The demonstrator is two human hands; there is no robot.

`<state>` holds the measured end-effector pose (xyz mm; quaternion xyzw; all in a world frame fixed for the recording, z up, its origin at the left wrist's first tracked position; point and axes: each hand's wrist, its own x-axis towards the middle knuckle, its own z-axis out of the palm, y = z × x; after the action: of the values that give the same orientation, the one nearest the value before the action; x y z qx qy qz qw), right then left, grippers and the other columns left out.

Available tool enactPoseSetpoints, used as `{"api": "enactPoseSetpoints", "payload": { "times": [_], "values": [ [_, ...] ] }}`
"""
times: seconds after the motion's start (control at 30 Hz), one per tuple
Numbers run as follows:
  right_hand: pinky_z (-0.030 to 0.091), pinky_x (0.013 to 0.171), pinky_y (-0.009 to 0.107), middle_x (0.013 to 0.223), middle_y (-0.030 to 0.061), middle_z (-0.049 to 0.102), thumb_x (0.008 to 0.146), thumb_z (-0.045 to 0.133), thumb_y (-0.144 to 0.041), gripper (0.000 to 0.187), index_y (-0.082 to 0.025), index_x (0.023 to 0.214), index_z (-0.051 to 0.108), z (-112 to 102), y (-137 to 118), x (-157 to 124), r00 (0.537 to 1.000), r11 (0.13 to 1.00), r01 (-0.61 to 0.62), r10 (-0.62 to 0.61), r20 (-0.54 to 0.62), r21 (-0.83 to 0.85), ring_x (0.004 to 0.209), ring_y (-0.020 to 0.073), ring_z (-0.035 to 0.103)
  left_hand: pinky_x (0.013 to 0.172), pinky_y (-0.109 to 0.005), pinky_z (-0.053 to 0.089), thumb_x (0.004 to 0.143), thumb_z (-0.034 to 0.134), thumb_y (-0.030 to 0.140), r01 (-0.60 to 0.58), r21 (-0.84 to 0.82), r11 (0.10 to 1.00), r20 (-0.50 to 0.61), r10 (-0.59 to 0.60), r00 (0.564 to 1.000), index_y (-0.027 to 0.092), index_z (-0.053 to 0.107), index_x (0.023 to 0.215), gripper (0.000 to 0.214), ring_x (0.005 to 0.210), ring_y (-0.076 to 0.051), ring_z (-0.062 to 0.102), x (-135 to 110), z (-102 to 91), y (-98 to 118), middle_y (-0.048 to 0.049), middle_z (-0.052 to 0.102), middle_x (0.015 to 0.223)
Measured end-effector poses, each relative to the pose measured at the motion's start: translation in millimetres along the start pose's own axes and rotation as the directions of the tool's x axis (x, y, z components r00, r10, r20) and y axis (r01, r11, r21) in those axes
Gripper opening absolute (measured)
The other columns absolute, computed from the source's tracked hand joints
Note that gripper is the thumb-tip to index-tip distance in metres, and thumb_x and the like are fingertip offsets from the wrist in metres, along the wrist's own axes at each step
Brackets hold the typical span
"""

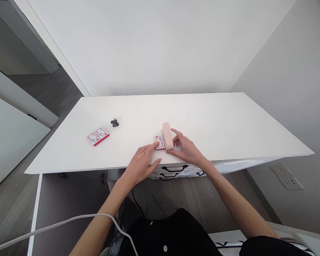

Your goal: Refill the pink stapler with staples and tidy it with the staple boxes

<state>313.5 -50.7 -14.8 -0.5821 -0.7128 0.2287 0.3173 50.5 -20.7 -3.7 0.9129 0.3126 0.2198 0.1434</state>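
Near the front edge of the white tabletop (pixel 216 124), just left of its nearest drawer handles' right end, sits the pink stapler (pixel 168 136), its long side running away from you. Your right hand (pixel 185 146) grasps it from the right — one fingertip against its side toward the far end, the thumb at its near end, the other fingers curled between. How hard you are pressing, I cannot tell. Touching or just beside the stapler's left side lies a small red-and-white pack (pixel 161 141); your left hand (pixel 141 163) rests its index fingertip on that, with the thumb spread away and nothing clasped in the palm. Well apart to your left, two more red-and-white packs (pixel 98 136) lie side by side at a slant, and a small black clip (pixel 114 122) lies just beyond them. Below the front edge you have drawers (pixel 186 173) with dark handles. A white cable (pixel 69 219) crosses over your left forearm — farther out, a wall socket (pixel 290 182) shows low on your right.
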Motion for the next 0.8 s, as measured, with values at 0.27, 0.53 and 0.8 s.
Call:
{"api": "enactPoseSetpoints", "payload": {
  "times": [0.27,0.53,0.8],
  "values": [
    [0.055,0.093,0.048,0.110,0.0060,0.072,0.095,0.072,-0.050,0.084,-0.030,0.164,0.029,1,1,1,1.000,1.000,-0.007,0.007,-0.004,0.007,0.097,0.0281,0.066,0.118,-0.048,0.048,0.109,0.051,0.042,-0.012,0.012,1.000,-0.005,0.012,1.000,0.027,0.033,0.163,0.059,0.144,-0.028,0.056,-2,-5.4,-4,-0.0109,0.058,0.158],
    [0.055,0.094,0.047,0.109,0.0040,0.072,0.095,0.072,-0.054,0.086,-0.032,0.164,0.028,2,4,-1,0.999,0.997,-0.039,0.040,-0.014,0.063,0.096,0.0269,0.066,0.120,-0.054,0.043,0.105,0.057,0.036,0.195,0.168,0.966,-0.367,-0.123,0.922,0.025,0.057,0.142,0.039,0.136,-0.031,0.059,-9,-37.2,-60,-0.0125,0.067,0.142],
    [0.054,0.094,0.046,0.109,0.0037,0.072,0.094,0.073,-0.054,0.086,-0.031,0.164,0.028,2,3,-2,0.998,0.996,-0.060,0.061,-0.009,0.070,0.097,0.0264,0.066,0.122,-0.063,0.034,0.091,0.069,0.053,0.586,0.186,0.789,-0.434,-0.469,0.769,0.021,0.053,0.146,0.066,0.148,-0.043,0.042,-31,-94.5,-132,-0.0183,0.055,0.155]
  ]
}}
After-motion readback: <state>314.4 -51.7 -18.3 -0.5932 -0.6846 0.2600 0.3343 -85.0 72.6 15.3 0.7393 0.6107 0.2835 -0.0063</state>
